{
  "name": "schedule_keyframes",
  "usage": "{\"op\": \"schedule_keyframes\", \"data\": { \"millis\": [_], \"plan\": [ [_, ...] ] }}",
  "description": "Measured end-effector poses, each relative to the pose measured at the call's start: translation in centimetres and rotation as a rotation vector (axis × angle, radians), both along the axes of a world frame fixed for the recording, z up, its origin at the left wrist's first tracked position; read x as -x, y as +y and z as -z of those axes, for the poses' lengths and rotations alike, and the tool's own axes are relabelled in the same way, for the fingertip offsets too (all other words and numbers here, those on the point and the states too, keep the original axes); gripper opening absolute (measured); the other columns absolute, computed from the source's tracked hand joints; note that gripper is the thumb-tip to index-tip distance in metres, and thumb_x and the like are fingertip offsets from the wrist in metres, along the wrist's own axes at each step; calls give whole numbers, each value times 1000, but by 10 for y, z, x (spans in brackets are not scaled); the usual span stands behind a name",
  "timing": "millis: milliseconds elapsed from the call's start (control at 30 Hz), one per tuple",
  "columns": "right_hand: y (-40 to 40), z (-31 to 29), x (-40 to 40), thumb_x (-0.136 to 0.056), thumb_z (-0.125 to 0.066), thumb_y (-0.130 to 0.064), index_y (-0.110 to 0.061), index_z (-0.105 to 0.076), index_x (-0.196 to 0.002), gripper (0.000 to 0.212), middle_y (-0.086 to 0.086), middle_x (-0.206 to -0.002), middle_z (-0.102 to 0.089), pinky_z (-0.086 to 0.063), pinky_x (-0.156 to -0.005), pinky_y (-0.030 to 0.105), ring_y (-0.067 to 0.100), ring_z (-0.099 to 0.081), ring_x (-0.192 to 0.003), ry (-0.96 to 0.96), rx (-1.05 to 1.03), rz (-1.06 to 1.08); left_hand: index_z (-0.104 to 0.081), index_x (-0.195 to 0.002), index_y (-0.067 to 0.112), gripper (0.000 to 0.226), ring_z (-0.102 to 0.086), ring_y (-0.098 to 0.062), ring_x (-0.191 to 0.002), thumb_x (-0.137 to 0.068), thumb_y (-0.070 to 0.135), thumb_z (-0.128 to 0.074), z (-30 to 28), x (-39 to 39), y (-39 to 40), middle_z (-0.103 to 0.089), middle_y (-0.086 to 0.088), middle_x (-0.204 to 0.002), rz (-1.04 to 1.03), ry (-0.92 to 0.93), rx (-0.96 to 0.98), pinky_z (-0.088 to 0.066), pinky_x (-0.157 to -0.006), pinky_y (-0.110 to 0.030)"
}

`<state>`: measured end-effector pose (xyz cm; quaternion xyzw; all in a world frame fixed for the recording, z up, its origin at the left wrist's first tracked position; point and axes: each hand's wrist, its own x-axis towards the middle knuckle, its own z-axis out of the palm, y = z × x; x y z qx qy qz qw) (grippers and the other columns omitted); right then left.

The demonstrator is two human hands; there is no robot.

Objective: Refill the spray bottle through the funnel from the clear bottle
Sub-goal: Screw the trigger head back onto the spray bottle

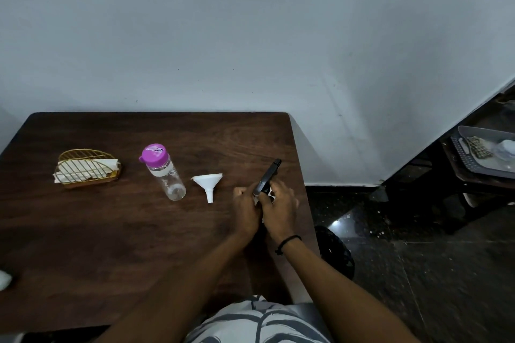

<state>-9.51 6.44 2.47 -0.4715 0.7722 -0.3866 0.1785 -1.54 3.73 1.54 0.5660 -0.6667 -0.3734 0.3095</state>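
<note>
Both hands, left hand [245, 210] and right hand [278, 207], grip spray bottle [266, 178], fingers curled; we judge head-unscrewing step. Next: seat funnel [208, 182], lying at nine o'clock.

Dark wood table [111, 245] stood against a pale wall [250, 22]. Gold wire napkin holder [86, 168] with white napkins sat at its far left. Grey tray [485, 152] with cloth rested on a dark stand at right, over a speckled black floor [432, 273].

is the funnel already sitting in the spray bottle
No, the funnel lies on the table between the clear bottle and the spray bottle, untouched by either hand.
</note>
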Motion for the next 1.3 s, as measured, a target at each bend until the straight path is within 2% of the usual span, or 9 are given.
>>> {"op": "schedule_keyframes", "data": {
  "millis": [100,200,367,500,633,867,1033,1200,1300],
  "plan": [
    [-1,2,1,-87,-66,-19,-24,-66,-103,16,-10,-104,-65,-47,-87,36,12,-57,-96,-91,33,-20,-61,-115,0,25,-56,-40,-108,-91,-1,-55,1,1,0,-57,-23,-111,2,-2,-41,-47,-90,-41],
    [-4,-5,11,-87,-66,-3,-9,-68,-97,12,1,-95,-65,-50,-76,21,3,-58,-85,-279,66,-142,-69,-102,4,19,-60,-25,-94,-87,-2,-59,-3,-2,-3,-56,2,-87,23,83,-27,-52,-83,-38],
    [-6,-9,25,-88,-67,-1,-7,-70,-104,18,-2,-96,-67,-48,-77,12,-1,-60,-88,-314,63,-260,-67,-87,14,12,-59,-12,-80,-84,4,-61,-13,-11,-17,-60,-1,-82,221,144,-89,-50,-75,-33],
    [-7,-3,23,-85,-68,-11,-11,-72,-96,12,-8,-92,-68,-52,-79,26,5,-61,-87,-266,100,-240,-66,-114,8,28,-56,-19,-99,-87,3,-63,1,-13,-16,-57,-13,-105,183,22,-81,-45,-86,-26],
    [-1,6,14,-83,-65,-27,-27,-67,-92,9,-14,-94,-67,-50,-85,44,11,-61,-89,-96,89,-133,-67,-113,10,31,-54,-20,-97,-88,-4,-56,4,-3,-1,-52,-2,-96,59,28,4,-50,-83,-31],
    [4,2,3,-88,-64,-24,-27,-65,-92,6,-14,-92,-63,-38,-93,39,12,-56,-89,75,38,3,-55,-127,0,34,-50,-40,-119,-93,2,-54,3,1,5,-53,-25,-129,29,-8,-87,-40,-100,-38],
    [-1,5,10,-89,-60,-31,-28,-63,-97,10,-13,-94,-63,-52,-81,46,14,-59,-90,-165,77,-152,-68,-99,15,28,-61,-28,-93,-85,32,-50,11,-4,0,-63,-5,-91,-15,103,-85,-54,-81,-48],
    [-1,6,7,-91,-65,-18,-18,-66,-105,15,-5,-102,-64,-52,-80,33,15,-58,-95,-209,103,-131,-67,-116,9,33,-49,-18,-104,-86,-2,-62,1,-15,-6,-49,12,-93,140,19,18,-42,-87,-28],
    [2,9,2,-90,-65,-30,-28,-58,-107,18,-7,-103,-61,-55,-79,35,12,-59,-97,-264,87,-92,-71,-96,6,18,-51,-12,-89,-88,-1,-57,0,-16,-6,-54,11,-84,147,18,52,-45,-79,-29]
  ]
}}
